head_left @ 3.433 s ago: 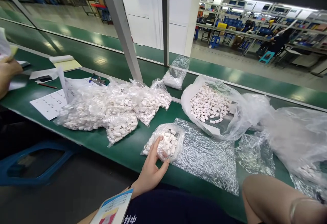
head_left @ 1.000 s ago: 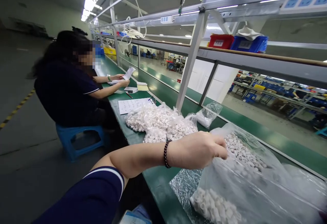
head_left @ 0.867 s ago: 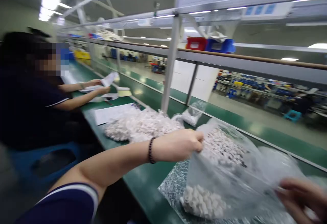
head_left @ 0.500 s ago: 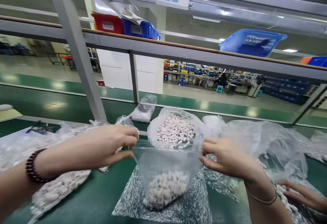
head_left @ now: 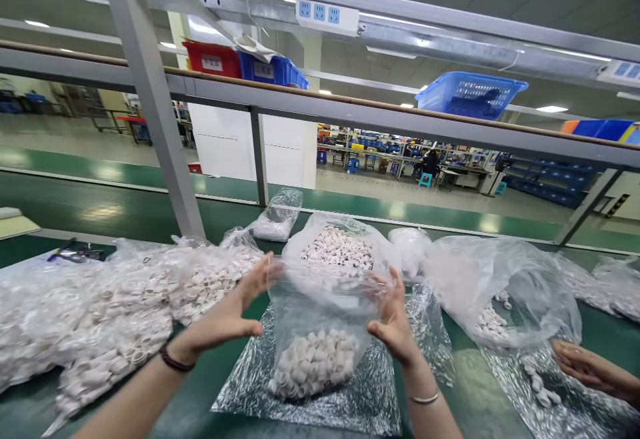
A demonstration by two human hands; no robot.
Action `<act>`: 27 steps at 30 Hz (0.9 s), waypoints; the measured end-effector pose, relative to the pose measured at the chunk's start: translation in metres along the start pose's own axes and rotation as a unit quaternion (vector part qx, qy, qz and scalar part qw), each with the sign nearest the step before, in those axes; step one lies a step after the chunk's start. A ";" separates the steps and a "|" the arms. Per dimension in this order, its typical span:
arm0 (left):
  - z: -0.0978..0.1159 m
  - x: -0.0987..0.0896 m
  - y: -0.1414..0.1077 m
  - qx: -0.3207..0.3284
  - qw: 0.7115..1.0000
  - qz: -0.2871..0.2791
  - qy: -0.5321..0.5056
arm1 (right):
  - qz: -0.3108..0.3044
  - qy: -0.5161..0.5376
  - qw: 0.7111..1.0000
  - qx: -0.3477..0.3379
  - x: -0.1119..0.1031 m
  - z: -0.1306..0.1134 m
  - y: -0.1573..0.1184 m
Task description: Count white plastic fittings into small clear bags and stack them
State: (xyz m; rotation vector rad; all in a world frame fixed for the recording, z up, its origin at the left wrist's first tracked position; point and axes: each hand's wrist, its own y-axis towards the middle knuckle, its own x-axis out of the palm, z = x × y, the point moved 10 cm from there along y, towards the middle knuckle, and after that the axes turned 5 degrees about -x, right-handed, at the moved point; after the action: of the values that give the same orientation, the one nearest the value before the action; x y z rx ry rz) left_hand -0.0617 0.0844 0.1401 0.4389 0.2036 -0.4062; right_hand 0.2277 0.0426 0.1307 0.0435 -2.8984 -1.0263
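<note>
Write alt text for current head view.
Left hand and right hand, open, flank the top of a translucent bag of white tubular parts, over a silvery sheet on a green bench. Behind is an open bag of similar parts; filled bags lie at left, another person's hand at right.

A bare strip of green bench runs toward the near edge between the right forearm and a silvery sheet, over which a co-worker's hand reaches. Heaped bags crowd the left side, a metal post rising behind them. At center, an upright bag between left hand and right hand and a wide-mouthed bag beyond bar the far edge, a long shelf crossing above.
</note>
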 end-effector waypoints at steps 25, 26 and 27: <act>-0.028 0.083 0.023 -0.080 0.917 0.155 -0.358 | 0.055 0.066 0.992 0.091 0.057 0.051 0.002; -0.028 0.080 0.027 -0.076 0.912 0.160 -0.369 | 0.068 0.087 0.989 0.093 0.058 0.048 0.008; -0.029 0.079 0.030 -0.070 0.906 0.165 -0.383 | 0.079 0.118 0.986 0.093 0.060 0.046 0.013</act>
State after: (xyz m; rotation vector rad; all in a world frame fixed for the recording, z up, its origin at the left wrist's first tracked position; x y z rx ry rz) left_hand 0.0188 0.0961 0.1037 0.1406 -0.5997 -0.2022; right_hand 0.1647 0.0790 0.1060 -0.0516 -2.7197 -0.6735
